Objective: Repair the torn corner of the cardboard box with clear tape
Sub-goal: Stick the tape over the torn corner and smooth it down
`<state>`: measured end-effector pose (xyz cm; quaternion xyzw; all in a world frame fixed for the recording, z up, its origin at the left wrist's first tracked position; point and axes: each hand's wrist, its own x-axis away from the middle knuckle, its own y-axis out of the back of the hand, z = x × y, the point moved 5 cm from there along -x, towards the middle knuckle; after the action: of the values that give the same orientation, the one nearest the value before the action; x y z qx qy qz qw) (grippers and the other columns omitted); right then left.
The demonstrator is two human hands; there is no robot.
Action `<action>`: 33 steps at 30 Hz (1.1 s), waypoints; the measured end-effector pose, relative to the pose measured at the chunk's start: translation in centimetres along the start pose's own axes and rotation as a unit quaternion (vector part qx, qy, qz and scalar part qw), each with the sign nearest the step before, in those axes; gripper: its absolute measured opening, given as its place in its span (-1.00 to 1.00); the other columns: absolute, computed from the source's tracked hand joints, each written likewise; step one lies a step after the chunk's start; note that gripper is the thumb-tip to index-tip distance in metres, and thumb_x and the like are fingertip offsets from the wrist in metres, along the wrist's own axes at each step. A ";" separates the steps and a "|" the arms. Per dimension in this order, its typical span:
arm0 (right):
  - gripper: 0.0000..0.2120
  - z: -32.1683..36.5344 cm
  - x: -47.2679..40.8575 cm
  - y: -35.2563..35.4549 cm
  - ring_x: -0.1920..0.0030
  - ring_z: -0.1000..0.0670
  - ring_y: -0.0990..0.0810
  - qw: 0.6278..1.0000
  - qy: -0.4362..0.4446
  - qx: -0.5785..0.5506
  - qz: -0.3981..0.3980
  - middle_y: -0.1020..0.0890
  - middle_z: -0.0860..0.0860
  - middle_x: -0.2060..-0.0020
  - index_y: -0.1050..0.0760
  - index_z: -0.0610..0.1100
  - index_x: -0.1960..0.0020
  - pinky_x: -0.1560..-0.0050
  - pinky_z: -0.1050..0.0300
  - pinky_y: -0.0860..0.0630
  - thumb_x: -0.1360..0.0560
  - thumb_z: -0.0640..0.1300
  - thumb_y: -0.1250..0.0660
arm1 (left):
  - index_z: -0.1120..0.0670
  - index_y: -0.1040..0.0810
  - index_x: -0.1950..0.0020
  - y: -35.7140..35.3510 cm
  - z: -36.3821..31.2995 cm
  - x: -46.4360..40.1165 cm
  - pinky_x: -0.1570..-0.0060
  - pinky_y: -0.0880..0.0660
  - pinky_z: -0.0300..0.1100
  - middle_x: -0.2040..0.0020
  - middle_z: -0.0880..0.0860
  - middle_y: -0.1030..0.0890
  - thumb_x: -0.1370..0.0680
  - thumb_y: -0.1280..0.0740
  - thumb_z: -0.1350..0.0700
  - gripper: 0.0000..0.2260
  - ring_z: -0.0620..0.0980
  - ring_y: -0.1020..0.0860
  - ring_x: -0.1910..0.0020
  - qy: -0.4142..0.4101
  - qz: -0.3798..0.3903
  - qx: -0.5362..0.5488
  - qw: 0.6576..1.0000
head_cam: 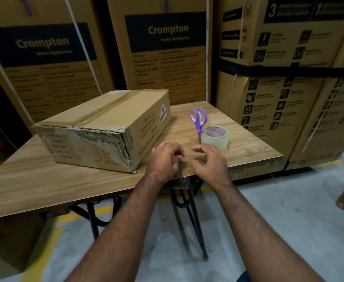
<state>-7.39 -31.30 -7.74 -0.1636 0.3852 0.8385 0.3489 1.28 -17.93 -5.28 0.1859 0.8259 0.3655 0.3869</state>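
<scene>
I see the corrugated box [106, 127] lying flat on the wood-grain surface [44, 180], long axis running away toward the right, its ragged torn corner [126, 147] nearest me. My left hand [164, 159] and right hand [209, 161] hover loosely curled, holding nothing I can make out. The clear tape [215, 139] roll touches purple-handled scissors [198, 121].

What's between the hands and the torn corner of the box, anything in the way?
Nothing visible. The left hand and right hand hover over bare table just right of the torn corner. The scissors and tape roll lie farther right, off that path.
</scene>
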 end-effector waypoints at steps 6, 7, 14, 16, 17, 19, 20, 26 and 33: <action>-0.87 2.4 0.9 -1.8 0.10 0.09 -0.70 0.986 -0.059 -0.044 0.148 -0.75 0.08 0.15 -0.69 -0.02 0.02 0.01 0.14 -0.61 -0.45 -0.03 -0.49 | 0.01 -0.61 0.09 3.4 -1.3 1.0 0.09 -0.49 -0.04 0.17 -0.16 -0.54 -0.46 -0.43 0.26 -0.85 -0.03 -0.50 0.13 -0.088 -0.052 -0.015 0.995; -0.91 2.7 1.0 -1.7 0.14 0.11 -0.71 0.984 -0.071 -0.075 0.143 -0.76 0.06 0.18 -0.70 -0.03 0.06 0.03 0.14 -0.62 -0.47 -0.05 -0.50 | 0.01 -0.61 0.08 4.5 -1.6 1.2 0.08 -0.50 -0.05 0.16 -0.16 -0.54 -0.48 -0.43 0.25 -0.86 -0.04 -0.50 0.13 -0.093 -0.062 -0.010 0.994; -0.89 8.8 1.7 -1.4 0.20 0.05 -0.70 0.916 -0.099 -0.361 0.143 -0.75 -0.12 0.22 -0.66 -0.23 0.02 0.18 0.24 -0.56 -0.56 -0.17 -0.46 | -0.01 -0.60 -0.11 13.5 -2.5 1.6 0.00 -0.60 -0.25 0.03 -0.07 -0.64 -0.56 -0.43 0.23 -0.82 -0.12 -0.62 0.02 -0.034 -0.053 0.099 0.993; -0.93 10.6 1.6 -1.4 0.22 0.08 -0.69 0.912 -0.091 -0.373 0.144 -0.75 -0.09 0.23 -0.67 -0.16 0.03 0.16 0.24 -0.55 -0.55 -0.15 -0.47 | -0.06 -0.55 -0.22 15.8 -2.5 1.8 0.01 -0.60 -0.27 0.06 -0.07 -0.65 -0.54 -0.45 0.25 -0.67 -0.14 -0.64 0.03 -0.017 -0.032 0.115 0.993; -0.94 11.3 1.5 -1.6 0.22 0.08 -0.70 0.911 -0.086 -0.377 0.146 -0.75 -0.06 0.24 -0.67 -0.14 0.04 0.15 0.23 -0.56 -0.55 -0.14 -0.47 | -0.08 -0.54 -0.25 16.8 -2.5 1.9 0.02 -0.60 -0.27 0.08 -0.06 -0.65 -0.52 -0.46 0.27 -0.62 -0.15 -0.64 0.04 -0.010 -0.025 0.114 0.993; -0.93 12.5 1.4 -2.0 0.23 0.09 -0.70 0.911 -0.081 -0.377 0.148 -0.76 -0.04 0.25 -0.68 -0.12 0.05 0.16 0.23 -0.55 -0.54 -0.12 -0.48 | -0.07 -0.56 -0.26 18.5 -2.4 2.0 0.02 -0.60 -0.28 0.09 -0.08 -0.66 -0.51 -0.48 0.27 -0.61 -0.19 -0.64 0.05 0.008 -0.022 0.102 0.995; -0.92 13.1 1.4 -2.2 0.24 0.10 -0.70 0.910 -0.082 -0.378 0.147 -0.76 -0.04 0.24 -0.68 -0.13 0.05 0.18 0.24 -0.55 -0.54 -0.12 -0.49 | -0.06 -0.59 -0.24 19.2 -2.3 2.0 0.02 -0.60 -0.28 0.09 -0.09 -0.66 -0.51 -0.49 0.25 -0.64 -0.21 -0.63 0.05 0.017 -0.022 0.093 0.995; -0.81 14.5 1.5 -5.1 0.19 -0.05 -0.73 0.900 -0.130 -0.398 0.120 -0.77 -0.12 0.19 -0.71 -0.18 0.03 0.12 0.05 -0.63 -0.53 -0.04 -0.50 | -0.02 -0.68 -0.08 20.9 -0.3 0.9 0.05 -0.63 -0.29 0.08 -0.11 -0.68 -0.48 -0.52 0.22 -0.77 -0.22 -0.65 0.04 0.068 0.009 0.059 0.996; -0.80 15.4 0.9 -8.5 0.06 -0.06 -0.78 0.890 -0.185 -0.408 0.084 -0.79 -0.03 0.16 -0.71 -0.13 -0.02 -0.04 -0.09 -0.70 -0.54 0.00 -0.48 | 0.04 -0.66 -0.11 20.8 2.4 -0.8 0.03 -0.69 -0.18 0.16 -0.04 -0.72 -0.46 -0.53 0.29 -0.72 -0.20 -0.70 0.17 0.092 -0.007 0.049 0.995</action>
<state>-2.02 -15.26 -2.77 -0.1001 -0.0504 0.9632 0.2443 4.19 -3.50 9.61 0.1647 0.8760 0.3378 0.3023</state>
